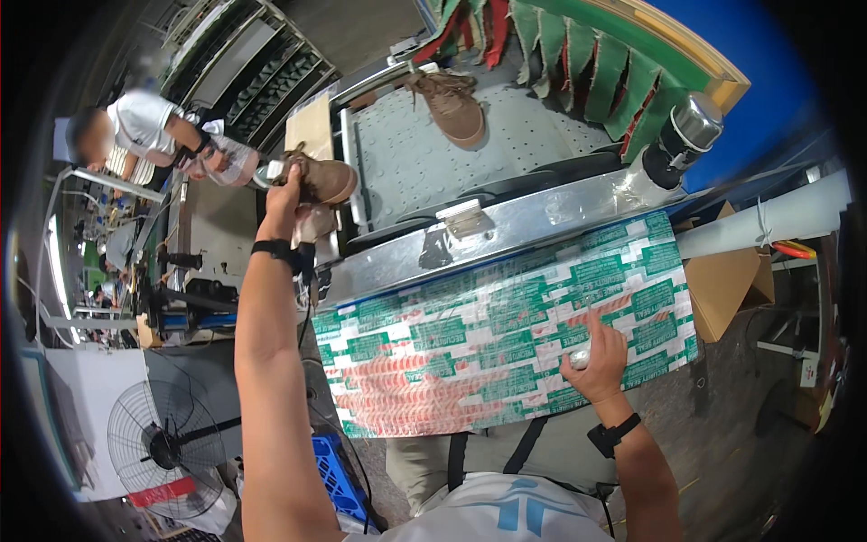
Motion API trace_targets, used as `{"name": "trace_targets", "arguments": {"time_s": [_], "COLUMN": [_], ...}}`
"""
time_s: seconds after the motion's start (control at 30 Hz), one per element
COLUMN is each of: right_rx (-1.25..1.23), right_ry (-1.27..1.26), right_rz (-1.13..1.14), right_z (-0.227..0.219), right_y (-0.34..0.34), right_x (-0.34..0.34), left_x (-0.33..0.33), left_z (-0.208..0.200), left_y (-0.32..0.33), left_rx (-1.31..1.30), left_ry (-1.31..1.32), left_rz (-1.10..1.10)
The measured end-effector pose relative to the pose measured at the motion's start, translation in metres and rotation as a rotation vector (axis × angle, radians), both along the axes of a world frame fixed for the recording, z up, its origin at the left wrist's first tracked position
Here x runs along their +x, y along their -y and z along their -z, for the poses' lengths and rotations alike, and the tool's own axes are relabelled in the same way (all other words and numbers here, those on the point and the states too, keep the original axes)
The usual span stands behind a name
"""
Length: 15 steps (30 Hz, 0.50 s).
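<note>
My left hand [287, 191] reaches far out to the left, its fingers closed on a brown lace-up shoe [332, 182] at the near left corner of the conveyor. Just below that shoe is a paler, pinkish-brown rounded thing [315, 222], partly hidden by my wrist. Over the board [506, 325] covered with green, white and red printed tape, my right hand [603, 359] curls around a small shiny silvery thing [580, 359]; its index finger points forward. A second brown shoe [458, 120] lies on the grey dimpled conveyor surface [388, 135].
Green and red strip curtains [587, 68] hang over the conveyor's far end. A metal rail [542, 217] runs along its near side. A capped metal cylinder [694, 122] stands right. At left are a co-worker [149, 131] and a fan [163, 447]; a cardboard box [727, 285] sits right.
</note>
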State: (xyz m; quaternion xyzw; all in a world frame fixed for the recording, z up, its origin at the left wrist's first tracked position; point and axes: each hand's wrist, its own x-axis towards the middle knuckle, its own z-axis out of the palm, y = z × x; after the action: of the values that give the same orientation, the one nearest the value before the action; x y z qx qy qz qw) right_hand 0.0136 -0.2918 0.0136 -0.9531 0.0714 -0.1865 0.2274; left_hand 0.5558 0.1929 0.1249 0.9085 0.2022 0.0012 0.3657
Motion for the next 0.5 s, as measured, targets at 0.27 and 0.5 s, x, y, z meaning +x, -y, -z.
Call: {"name": "trace_targets", "arguments": {"time_s": [0.27,0.5], "right_rx": [-0.01,0.175], "right_ry": [-0.009,-0.12], "right_rz": [0.082,0.019], "right_z": [-0.016,0.003], "right_y": [0.005,-0.006], "right_x": [-0.01,-0.004], "left_x": [-0.079,0.079], "left_z": [0.011,0.083], "left_y": [0.211,0.287], "left_rx": [0.75,-0.234], "left_ry": [0.779,-0.243], "left_rz": [0.691,0.675]}}
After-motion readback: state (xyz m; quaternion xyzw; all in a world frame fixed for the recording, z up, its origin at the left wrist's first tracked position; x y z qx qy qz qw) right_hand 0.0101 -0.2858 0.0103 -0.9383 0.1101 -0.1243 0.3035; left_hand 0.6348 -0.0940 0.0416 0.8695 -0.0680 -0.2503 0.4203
